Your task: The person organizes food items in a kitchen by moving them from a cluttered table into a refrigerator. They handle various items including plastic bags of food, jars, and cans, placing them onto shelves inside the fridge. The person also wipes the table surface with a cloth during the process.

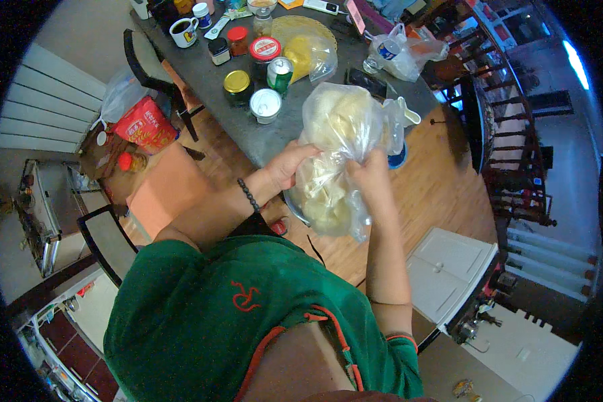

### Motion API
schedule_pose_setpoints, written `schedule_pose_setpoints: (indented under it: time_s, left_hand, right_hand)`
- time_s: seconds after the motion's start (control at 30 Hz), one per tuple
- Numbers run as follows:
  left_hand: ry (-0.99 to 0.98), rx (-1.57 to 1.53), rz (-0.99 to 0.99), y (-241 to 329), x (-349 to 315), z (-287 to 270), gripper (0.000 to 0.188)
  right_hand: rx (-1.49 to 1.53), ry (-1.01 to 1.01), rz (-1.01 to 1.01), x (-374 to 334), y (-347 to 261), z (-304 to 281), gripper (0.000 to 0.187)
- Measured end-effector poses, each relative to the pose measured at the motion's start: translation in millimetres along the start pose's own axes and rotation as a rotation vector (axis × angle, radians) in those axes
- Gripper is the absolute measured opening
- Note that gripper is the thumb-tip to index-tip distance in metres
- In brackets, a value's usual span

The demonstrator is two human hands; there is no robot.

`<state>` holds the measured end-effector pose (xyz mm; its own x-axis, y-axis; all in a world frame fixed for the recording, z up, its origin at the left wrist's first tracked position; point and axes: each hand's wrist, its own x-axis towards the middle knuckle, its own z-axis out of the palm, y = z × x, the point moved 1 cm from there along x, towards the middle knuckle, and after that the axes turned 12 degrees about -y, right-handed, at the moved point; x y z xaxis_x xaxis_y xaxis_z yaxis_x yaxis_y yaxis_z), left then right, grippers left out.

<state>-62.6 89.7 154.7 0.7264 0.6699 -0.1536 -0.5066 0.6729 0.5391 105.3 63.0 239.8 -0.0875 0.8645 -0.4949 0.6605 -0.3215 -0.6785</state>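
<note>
A clear plastic bag (pixel 325 201) full of pale, rounded lumps, perhaps buns or dough, is held up in front of my body at the table's near corner. It bulges above and below a gathered, twisted middle. From the left, my left hand (pixel 291 164) is closed on the bag's side, its fingertips partly hidden by the plastic. My right hand (pixel 372 177) grips the gathered plastic on the right side. Behind the lower bulge a curved, shiny rim shows, mostly covered. Next to the upper bulge is a white handle-like piece (pixel 410 114).
On the dark table (pixel 241 130) stand a green can (pixel 279 74), a white-lidded tub (pixel 266 106), a gold-lidded jar (pixel 238 87), and a red-lidded jar (pixel 266 53). A bag of yellow food (pixel 305 59) lies beyond. A chair (pixel 151 70) and a red sack (pixel 145 126) are left.
</note>
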Motion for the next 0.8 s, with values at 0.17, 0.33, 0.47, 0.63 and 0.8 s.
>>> schedule_pose_setpoints:
  time_s: [0.17,0.33,0.47,0.63,0.8]
  left_hand:
    - [0.187,-0.007,0.174,-15,5,8,0.039]
    - [0.189,-0.045,0.343,-8,12,9,0.045]
    - [0.195,-0.042,0.372,2,12,-1,0.045]
    - [0.187,0.067,0.452,6,7,2,0.04]
    - [0.185,0.295,0.482,12,-5,10,0.034]
  right_hand:
    - [-0.287,0.524,-0.307,-39,-42,13,0.075]
    - [-0.567,0.329,-0.407,-69,-47,31,0.076]
    - [-0.62,0.318,-0.389,-80,-33,23,0.071]
    - [-0.106,0.324,-0.546,-66,-29,21,0.059]
    - [0.572,-0.177,-0.421,-26,-1,-2,0.043]
